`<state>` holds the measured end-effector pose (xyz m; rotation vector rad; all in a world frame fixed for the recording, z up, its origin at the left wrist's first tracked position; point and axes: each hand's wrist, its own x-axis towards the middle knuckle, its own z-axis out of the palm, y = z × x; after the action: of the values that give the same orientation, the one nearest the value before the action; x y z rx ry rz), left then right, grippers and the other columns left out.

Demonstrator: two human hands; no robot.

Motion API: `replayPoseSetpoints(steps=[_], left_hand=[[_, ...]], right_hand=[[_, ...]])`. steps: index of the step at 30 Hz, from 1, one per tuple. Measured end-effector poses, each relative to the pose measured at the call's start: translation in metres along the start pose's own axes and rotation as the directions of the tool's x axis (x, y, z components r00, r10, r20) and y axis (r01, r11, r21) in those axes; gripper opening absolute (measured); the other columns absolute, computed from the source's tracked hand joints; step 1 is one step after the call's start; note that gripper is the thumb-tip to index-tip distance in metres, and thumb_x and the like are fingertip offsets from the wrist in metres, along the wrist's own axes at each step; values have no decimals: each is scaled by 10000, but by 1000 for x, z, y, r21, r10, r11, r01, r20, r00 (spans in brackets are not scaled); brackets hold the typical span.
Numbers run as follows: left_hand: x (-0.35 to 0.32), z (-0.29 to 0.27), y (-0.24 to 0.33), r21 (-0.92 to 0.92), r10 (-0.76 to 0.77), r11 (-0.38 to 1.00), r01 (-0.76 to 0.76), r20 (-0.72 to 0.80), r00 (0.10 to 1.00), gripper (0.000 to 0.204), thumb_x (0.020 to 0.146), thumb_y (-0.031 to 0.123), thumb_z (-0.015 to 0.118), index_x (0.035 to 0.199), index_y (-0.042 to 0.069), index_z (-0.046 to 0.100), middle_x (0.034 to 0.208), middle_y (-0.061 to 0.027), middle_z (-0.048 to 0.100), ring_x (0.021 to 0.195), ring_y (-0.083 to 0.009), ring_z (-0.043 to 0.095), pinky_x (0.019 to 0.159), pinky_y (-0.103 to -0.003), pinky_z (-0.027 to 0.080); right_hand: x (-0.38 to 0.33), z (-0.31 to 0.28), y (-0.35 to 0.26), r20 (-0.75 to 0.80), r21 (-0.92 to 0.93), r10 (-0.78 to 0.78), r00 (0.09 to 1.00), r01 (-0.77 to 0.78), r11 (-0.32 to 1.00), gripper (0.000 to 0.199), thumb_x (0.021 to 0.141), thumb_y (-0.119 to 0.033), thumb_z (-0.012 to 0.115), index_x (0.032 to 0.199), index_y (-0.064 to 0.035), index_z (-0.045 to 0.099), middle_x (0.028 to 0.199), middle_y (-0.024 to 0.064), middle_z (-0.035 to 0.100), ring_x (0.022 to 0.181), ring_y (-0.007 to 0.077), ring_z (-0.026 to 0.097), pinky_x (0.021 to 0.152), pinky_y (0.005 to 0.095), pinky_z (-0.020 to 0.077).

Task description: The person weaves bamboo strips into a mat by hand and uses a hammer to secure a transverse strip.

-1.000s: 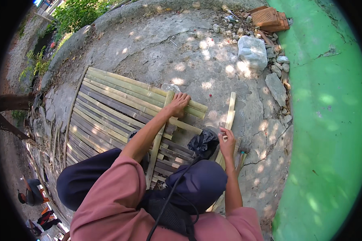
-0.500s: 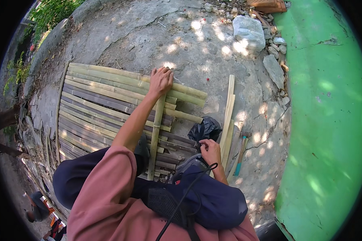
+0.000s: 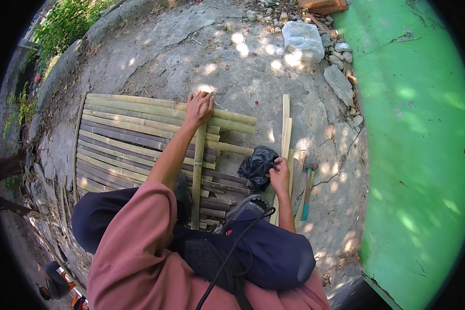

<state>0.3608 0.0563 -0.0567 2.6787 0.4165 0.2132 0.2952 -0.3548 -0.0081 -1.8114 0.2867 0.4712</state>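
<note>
A panel of split bamboo slats [image 3: 134,120] lies on the ground, its slats ending unevenly on the right. Across them runs a bamboo crosspiece [image 3: 198,175]. At its far end my left hand [image 3: 199,109] is closed over the crosspiece and the outermost slats, fingertips hidden past the far edge. Just off the slat ends sits a crumpled black plastic bag [image 3: 257,166]. My right hand [image 3: 280,175] pinches the bag's right side between thumb and fingers. Whatever the bag contains is hidden.
Loose bamboo strips [image 3: 286,129] lie right of the bag, beside a hammer [image 3: 308,192] with a teal grip. My shoe [image 3: 243,205] rests by the slat ends. A white block [image 3: 303,42] and rubble [image 3: 339,85] border a green wall [image 3: 408,155].
My right hand has moved from the bag's near edge by my shoe to its right side. The left hand keeps its place on the panel. The whole view has shifted slightly.
</note>
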Motion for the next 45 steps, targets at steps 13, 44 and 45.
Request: replayPoseSetpoints(steps=[13,44,45], left_hand=[[149,-241,-66,491,-56,810,-322,610,790,448,1086,439,635,1337,77,716,1304,-205,743,1264,-409,689,1054,-539,562],[-60,-90,-58,-364,168,916,-169,-33,985,276,933,156,786,1188,71,726,1165,-134,728,1150,-351,680,1011,-471,539],[-60,-89,-57,-395,133,908,-141,-46,990,274,932,143,786,1188,69,726,1153,-131,730,1142,-347,682,1008,-468,539]], right_hand=[[18,31,14,195,-572,-468,862,488,659,239,811,71,616,1023,50,725,1000,322,723,1008,561,680,924,595,547],[11,19,-2,19,-663,-398,917,309,682,180,847,54,676,978,42,799,856,214,782,822,330,802,750,440,596],[4,15,-6,-39,-629,-314,949,221,746,183,829,67,704,978,34,803,832,183,785,832,297,811,753,430,601]])
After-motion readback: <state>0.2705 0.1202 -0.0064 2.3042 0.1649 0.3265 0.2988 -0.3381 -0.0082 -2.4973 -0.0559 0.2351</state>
